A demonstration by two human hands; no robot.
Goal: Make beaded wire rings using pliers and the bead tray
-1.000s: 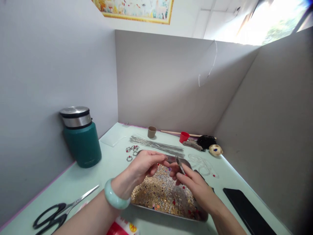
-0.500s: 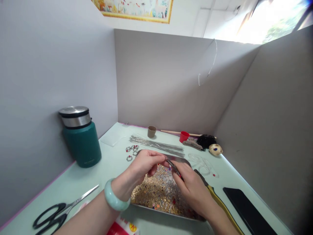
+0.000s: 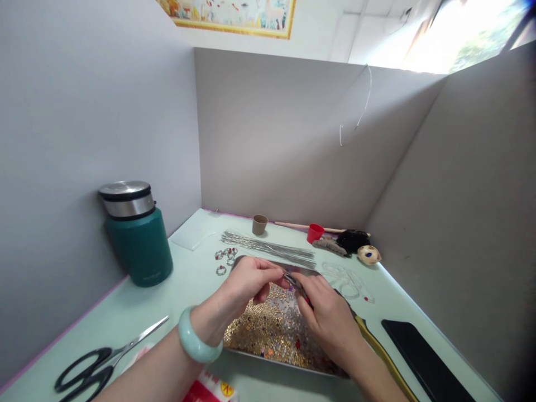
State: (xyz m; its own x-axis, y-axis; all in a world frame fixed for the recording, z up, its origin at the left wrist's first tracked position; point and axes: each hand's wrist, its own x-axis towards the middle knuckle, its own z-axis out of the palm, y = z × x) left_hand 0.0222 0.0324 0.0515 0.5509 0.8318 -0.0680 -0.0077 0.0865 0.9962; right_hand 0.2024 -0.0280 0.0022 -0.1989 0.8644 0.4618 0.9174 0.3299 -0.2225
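Above the metal tray (image 3: pixel 288 365) of gold and clear beads, my two hands nearly meet. My left hand (image 3: pixel 255 279), with a pale green bangle (image 3: pixel 196 338) on its wrist, pinches something too small to make out. My right hand (image 3: pixel 326 312) is closed round small pliers (image 3: pixel 296 283), whose tips reach my left fingertips. Behind the tray lies a bundle of thin wires (image 3: pixel 268 247). Several small rings with red beads (image 3: pixel 221 270) sit left of the wires.
A green flask (image 3: pixel 140 240) and black-handled scissors (image 3: pixel 109 360) are at the left. On the right are yellow-handled pliers (image 3: pixel 381 352), a black phone (image 3: pixel 422 360) and a clear coiled cord (image 3: pixel 345 279). Brown (image 3: pixel 260 224) and red (image 3: pixel 315 233) cups stand behind.
The pliers in my right hand have turned slightly and their handles look a little wider apart. My left hand has hardly moved.
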